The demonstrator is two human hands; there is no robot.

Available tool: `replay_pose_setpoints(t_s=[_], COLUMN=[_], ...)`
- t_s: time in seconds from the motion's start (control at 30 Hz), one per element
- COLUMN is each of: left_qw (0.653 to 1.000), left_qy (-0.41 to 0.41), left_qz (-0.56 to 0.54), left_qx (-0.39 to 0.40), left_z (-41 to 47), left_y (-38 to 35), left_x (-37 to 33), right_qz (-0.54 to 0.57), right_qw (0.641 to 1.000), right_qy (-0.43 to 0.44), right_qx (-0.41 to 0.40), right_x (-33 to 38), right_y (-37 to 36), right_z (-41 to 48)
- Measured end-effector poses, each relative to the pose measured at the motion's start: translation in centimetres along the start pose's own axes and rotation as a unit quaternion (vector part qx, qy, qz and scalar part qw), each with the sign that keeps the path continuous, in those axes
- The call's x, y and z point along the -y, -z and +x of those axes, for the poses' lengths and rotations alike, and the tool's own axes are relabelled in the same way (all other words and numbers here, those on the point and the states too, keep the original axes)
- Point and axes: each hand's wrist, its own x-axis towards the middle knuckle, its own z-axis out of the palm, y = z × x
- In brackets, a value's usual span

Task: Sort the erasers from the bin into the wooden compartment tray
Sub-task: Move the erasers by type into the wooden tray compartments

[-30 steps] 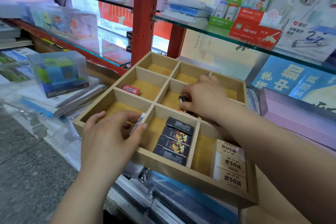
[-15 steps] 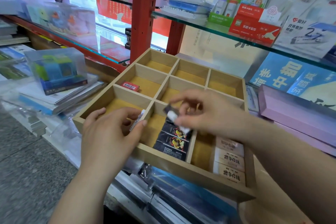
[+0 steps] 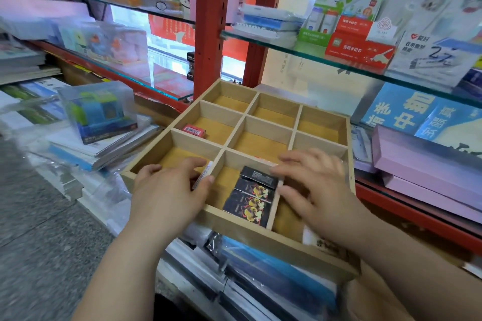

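The wooden compartment tray (image 3: 260, 241) has nine cells and lies on stacked goods. My left hand (image 3: 167, 195) hovers over the front left cell and pinches a small white eraser (image 3: 204, 173) between thumb and fingers. My right hand (image 3: 318, 190) is spread over the front right cell, its fingertips at a black eraser (image 3: 258, 177) lying at the back of the front middle cell. Two black erasers with orange pictures (image 3: 249, 203) lie in front of it. A red eraser (image 3: 194, 130) sits in the middle left cell. White erasers (image 3: 322, 243) show partly under my right wrist.
A clear plastic box (image 3: 99, 112) rests on stacked booklets to the left of the tray. Glass shelves (image 3: 300, 52) and a red upright post (image 3: 208, 21) rise just behind it. Pink boxes (image 3: 430, 172) lie to the right. No bin is in view.
My right hand carried a black eraser from the centre cell toward me and set it in the front middle cell, then spread flat. My left hand stayed put with its eraser.
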Motion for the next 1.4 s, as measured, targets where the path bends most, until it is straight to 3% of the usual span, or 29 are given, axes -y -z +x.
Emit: replay_pose_setpoints(t_s=[0.07, 0.17, 0.33, 0.57, 0.67, 0.8, 0.97, 1.1, 1.27, 1.33, 1.4], left_qw=[1.0, 0.995, 0.979, 0.973, 0.98, 0.981, 0.959, 0.953, 0.933, 0.922, 0.915], left_qy=[0.0, 0.038, 0.075, 0.083, 0.077, 0.077, 0.022, -0.007, -0.012, -0.013, -0.004], left_qz=[-0.028, -0.093, -0.19, -0.214, -0.18, -0.176, -0.279, -0.291, -0.332, -0.357, -0.371], left_qx=[0.009, 0.017, -0.012, -0.008, 0.022, -0.011, 0.031, 0.087, 0.141, 0.15, 0.157], left_z=[0.1, 0.0, -0.2, -0.4, 0.1, 0.8, 1.8, 3.0, 4.2, 4.7, 5.1], left_y=[0.4, 0.5, 0.6, 1.0, 1.5, 2.8, 3.1, 1.1, -0.6, -1.2, -2.0], left_x=[-0.1, 0.1, -0.4, -1.0, -0.9, -1.7, -5.8, -8.8, -10.5, -10.6, -10.8], right_qz=[-0.069, -0.103, 0.183, 0.35, 0.337, 0.316, 0.083, 0.043, 0.047, 0.065, 0.091], right_qw=[0.994, 0.974, 0.944, 0.876, 0.885, 0.897, 0.976, 0.98, 0.977, 0.975, 0.98], right_qy=[-0.068, -0.197, -0.27, -0.296, -0.275, -0.259, -0.197, -0.178, -0.134, -0.117, -0.109], right_qx=[-0.047, -0.041, -0.057, -0.153, -0.167, -0.169, -0.052, 0.072, 0.158, 0.179, 0.142], right_x=[-1.3, -3.3, -4.3, -4.3, -4.5, -5.1, -5.0, -5.4, -7.1, -7.8, -8.3], right_y=[0.6, 1.3, 0.9, -0.1, -0.1, -0.2, 2.4, 3.3, 3.7, 3.8, 3.6], right_z=[-0.3, -1.0, -1.5, -2.1, -2.2, -2.3, -0.6, 1.6, 2.6, 2.3, 1.8])
